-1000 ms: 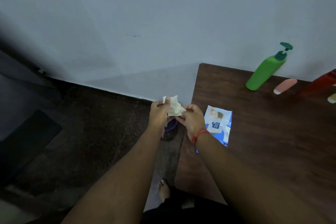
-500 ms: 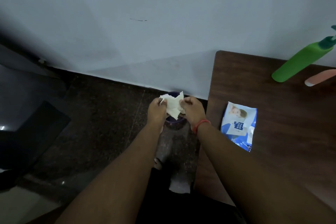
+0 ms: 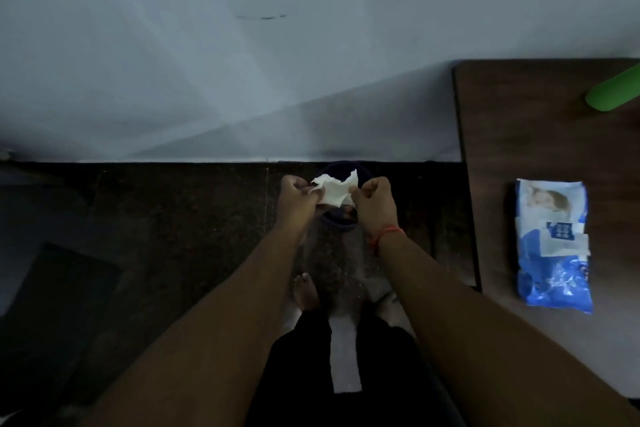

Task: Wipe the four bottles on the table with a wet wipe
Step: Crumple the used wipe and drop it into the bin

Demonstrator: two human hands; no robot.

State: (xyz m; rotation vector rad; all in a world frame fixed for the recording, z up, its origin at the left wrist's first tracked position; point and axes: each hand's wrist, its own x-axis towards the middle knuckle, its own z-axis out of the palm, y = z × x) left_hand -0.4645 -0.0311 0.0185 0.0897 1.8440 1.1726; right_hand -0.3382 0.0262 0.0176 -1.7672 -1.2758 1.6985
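Note:
A crumpled white wet wipe (image 3: 334, 191) is stretched between my two hands, out over the floor to the left of the table. My left hand (image 3: 297, 199) pinches its left end and my right hand (image 3: 373, 203) pinches its right end. Both hands hover over a dark round bin (image 3: 337, 220) on the floor by the wall. On the brown table (image 3: 512, 135), only the base of the green bottle (image 3: 613, 94) shows at the right edge. The other bottles are out of view.
A blue and white wet wipe pack (image 3: 552, 246) lies on the table near its left edge. A pale wall (image 3: 242, 62) runs behind. The floor (image 3: 173, 236) is dark stone, with my bare feet (image 3: 306, 291) below my arms.
The view has swung left and down, so the table and bottles slid right and the pink and red bottles left the frame. My hands stay on the wipe, now over the bin.

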